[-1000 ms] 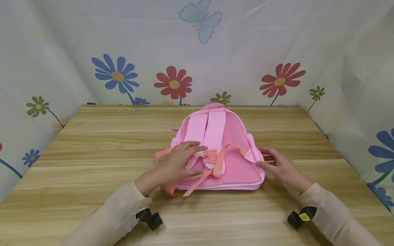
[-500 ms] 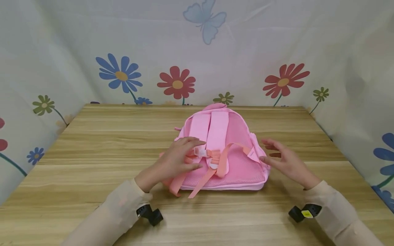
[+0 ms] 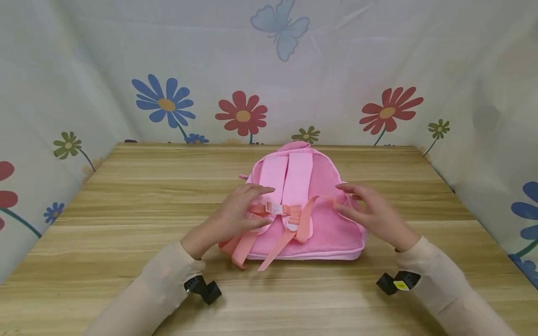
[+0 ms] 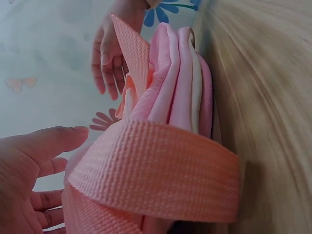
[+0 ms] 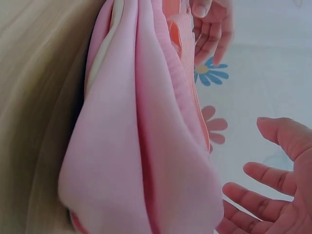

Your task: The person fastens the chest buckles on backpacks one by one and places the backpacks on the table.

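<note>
One pink backpack (image 3: 332, 235) lies flat on a wood-grain desk (image 3: 168, 186), its top toward the far edge and its body slightly nearer the right edge than the left. The strap side faces up: a pink mesh panel bears two smooth, broad shoulder straps (image 3: 298, 175) that run side by side from the top, below a small carrying loop (image 3: 294, 146). A pale clip buckle (image 3: 276, 209) joins orange webbing across them; further webbing, with a pale slider (image 3: 292, 227), trails past the bag's lower edge, and one loop (image 4: 161, 170) stands large before the left wrist view. Seen edge-on, the sides show stacked pink layers with a cream band (image 4: 196, 87) between them, and a deep fold in the right side panel (image 5: 165, 136). As a container, the backpack hides its interior; its contents cannot be told. The left hand (image 3: 235, 210) is spread loosely over the bag's left side, thumb near the buckle; the right hand (image 3: 376, 217) is spread likewise at the right side. Both have parted, gently bent fingers and grip nothing; whether either touches the fabric is unclear.
</note>
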`<state>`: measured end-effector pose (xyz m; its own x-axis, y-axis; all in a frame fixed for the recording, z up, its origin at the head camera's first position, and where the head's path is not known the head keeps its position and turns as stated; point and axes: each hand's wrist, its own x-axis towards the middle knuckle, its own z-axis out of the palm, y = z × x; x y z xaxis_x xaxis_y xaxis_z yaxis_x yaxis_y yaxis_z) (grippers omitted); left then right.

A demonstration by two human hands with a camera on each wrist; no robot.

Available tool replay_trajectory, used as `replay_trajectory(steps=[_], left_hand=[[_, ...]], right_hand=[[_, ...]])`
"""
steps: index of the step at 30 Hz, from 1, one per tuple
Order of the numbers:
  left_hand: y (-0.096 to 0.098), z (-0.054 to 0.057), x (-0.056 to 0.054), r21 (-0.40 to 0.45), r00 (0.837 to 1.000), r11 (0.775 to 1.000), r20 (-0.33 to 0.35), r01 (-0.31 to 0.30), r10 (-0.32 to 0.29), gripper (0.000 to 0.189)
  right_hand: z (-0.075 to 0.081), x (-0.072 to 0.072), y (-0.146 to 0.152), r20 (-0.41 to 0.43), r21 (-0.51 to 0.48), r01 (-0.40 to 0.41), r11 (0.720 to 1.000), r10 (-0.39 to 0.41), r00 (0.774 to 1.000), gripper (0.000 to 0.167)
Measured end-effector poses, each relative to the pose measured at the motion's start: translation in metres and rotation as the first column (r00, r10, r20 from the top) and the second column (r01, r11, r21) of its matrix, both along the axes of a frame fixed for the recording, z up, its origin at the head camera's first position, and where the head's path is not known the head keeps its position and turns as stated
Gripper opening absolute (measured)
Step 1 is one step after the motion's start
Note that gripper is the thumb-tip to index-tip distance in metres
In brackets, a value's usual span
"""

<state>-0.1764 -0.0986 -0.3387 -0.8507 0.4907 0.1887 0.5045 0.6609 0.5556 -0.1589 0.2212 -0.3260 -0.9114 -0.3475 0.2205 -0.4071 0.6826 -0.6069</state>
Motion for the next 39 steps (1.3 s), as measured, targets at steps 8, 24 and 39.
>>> replay_trajectory(steps=[8, 24, 39], left_hand=[[-0.007, 0.007, -0.003, 0.006, 0.999, 1.000, 0.040, 0.002, -0.003, 0.067], [-0.018, 0.008, -0.011, -0.013, 0.993, 1.000, 0.113, 0.022, -0.021, 0.063], [-0.012, 0.000, -0.012, -0.017, 0.994, 1.000, 0.107, -0.004, 0.006, 0.056]], right_hand=[[0.003, -0.007, -0.024, -0.077, 0.024, -0.076, 0.997, 0.078, 0.994, 0.044], [0.001, -0.018, -0.072, -0.086, 0.045, -0.244, 0.969, 0.247, 0.965, 0.036], [-0.002, -0.032, -0.101, -0.023, 0.217, -0.231, 0.948, 0.242, 0.970, 0.028]])
